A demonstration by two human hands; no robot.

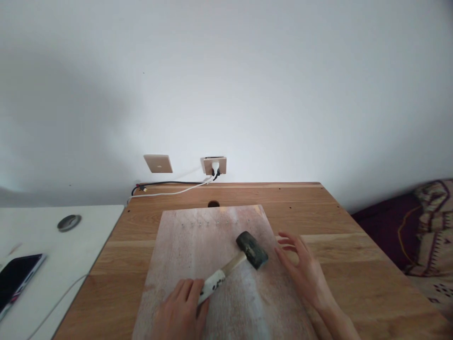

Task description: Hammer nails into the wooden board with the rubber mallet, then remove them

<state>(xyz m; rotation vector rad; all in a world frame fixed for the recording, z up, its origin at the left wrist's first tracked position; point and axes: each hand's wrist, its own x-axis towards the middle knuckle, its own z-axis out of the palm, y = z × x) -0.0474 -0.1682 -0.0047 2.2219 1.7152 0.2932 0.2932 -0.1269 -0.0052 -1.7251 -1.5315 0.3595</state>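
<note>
A plain white wall [247, 94] rises behind a wood-grained worktop [339, 243]. At lower centre, a flat, scuffed, whitish-pink board [177, 250] bears the mallet [234, 263]: blunt dark head, pale wooden handle, white-wrapped grip. The left hand [182, 304] has its fingers closed round that grip; the hold looks made, the lift seemingly not. The right hand [304, 269], lower right, is empty, fingers loosely spread by the board's edge.
</note>
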